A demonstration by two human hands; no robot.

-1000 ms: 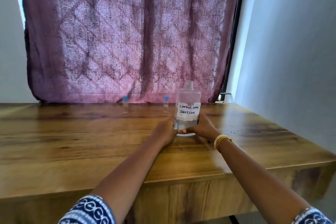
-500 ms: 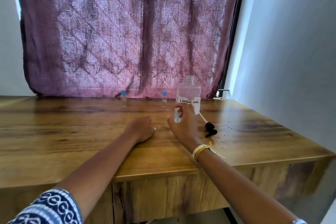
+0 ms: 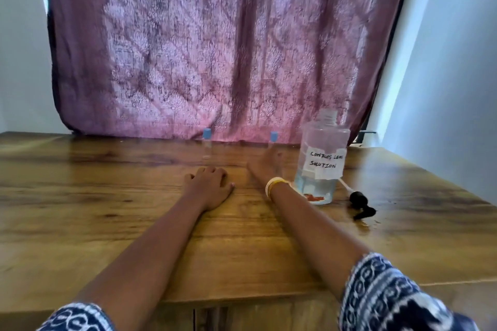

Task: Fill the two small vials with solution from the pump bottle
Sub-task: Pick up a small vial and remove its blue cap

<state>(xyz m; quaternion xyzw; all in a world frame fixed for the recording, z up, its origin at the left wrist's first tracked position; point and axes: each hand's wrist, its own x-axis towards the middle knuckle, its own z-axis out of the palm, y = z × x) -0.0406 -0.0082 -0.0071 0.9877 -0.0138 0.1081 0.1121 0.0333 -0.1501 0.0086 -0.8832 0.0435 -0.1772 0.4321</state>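
Observation:
A clear bottle [image 3: 321, 158] labelled "contact lens solution" stands on the wooden table [image 3: 107, 209] at the right, its neck uncapped and liquid low inside. Its black pump head with tube [image 3: 359, 203] lies on the table just right of it. Two small vials with blue caps stand at the back by the curtain, the left vial [image 3: 206, 142] and the right vial [image 3: 273, 140]. My left hand [image 3: 208, 185] rests palm down on the table, holding nothing. My right hand [image 3: 262, 166] is stretched forward left of the bottle, below the right vial, and is motion-blurred.
A purple patterned curtain [image 3: 215, 48] hangs behind the table's far edge. A white wall [image 3: 443, 88] runs close along the right side. A small wet patch [image 3: 363, 223] shines near the pump head.
My right hand left the front of the bottle and moved forward and left toward the right vial. The left hand stayed flat on the table. The camera came closer.

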